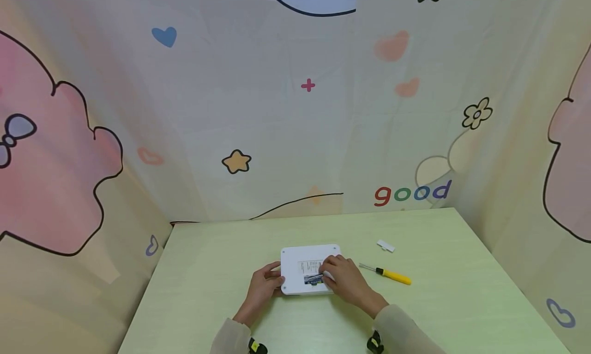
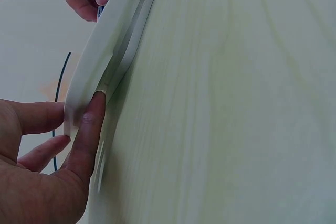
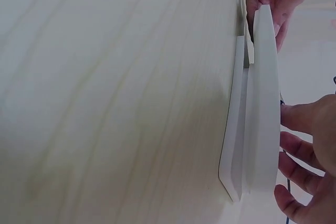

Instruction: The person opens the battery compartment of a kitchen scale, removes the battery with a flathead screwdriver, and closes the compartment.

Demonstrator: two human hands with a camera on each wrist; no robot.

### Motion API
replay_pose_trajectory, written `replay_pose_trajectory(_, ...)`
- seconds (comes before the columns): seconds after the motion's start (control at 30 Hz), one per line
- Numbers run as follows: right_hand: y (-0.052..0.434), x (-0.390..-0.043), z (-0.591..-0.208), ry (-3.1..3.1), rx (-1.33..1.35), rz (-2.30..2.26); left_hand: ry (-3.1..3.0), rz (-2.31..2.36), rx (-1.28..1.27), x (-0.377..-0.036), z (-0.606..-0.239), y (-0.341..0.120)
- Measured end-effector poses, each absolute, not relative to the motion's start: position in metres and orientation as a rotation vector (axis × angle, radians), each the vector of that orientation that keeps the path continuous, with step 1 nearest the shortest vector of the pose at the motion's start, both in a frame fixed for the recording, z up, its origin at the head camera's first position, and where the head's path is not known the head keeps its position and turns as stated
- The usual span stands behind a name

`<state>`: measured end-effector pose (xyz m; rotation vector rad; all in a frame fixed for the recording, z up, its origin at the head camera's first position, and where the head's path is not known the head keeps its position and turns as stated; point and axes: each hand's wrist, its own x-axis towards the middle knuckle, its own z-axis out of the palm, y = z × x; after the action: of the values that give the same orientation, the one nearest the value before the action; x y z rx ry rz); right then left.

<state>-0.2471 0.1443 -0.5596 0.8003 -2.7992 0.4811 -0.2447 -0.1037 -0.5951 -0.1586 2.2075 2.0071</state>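
Note:
A flat white device (image 1: 295,259) with rounded corners lies underside up on the table, showing corner screws, a printed label and a battery compartment (image 1: 314,283). My left hand (image 1: 264,287) grips its left edge; the left wrist view shows the fingers and thumb on both sides of that edge. Over the compartment's right end, my right hand (image 1: 343,277) pinches a slim battery (image 1: 315,277) between thumb and fingers. The hand hides the battery's far end. In the right wrist view, the right fingertips (image 3: 286,195) are right at the device's face.
A screwdriver (image 1: 392,276) with a yellow handle lies right of the device, its shaft towards the right hand. Behind it is a small white battery cover (image 1: 385,246). The pale wooden table (image 1: 217,256) ends at a patterned cloth backdrop (image 1: 277,113).

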Motion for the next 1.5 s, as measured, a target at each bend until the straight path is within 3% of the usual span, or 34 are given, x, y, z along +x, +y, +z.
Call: replay_pose_trajectory(1.5, 0.154, -0.247, -0.543, -2.748, 0.672, 0.502, 2.220, 1.992, -0.172, -0.244, -0.595, -0.103)
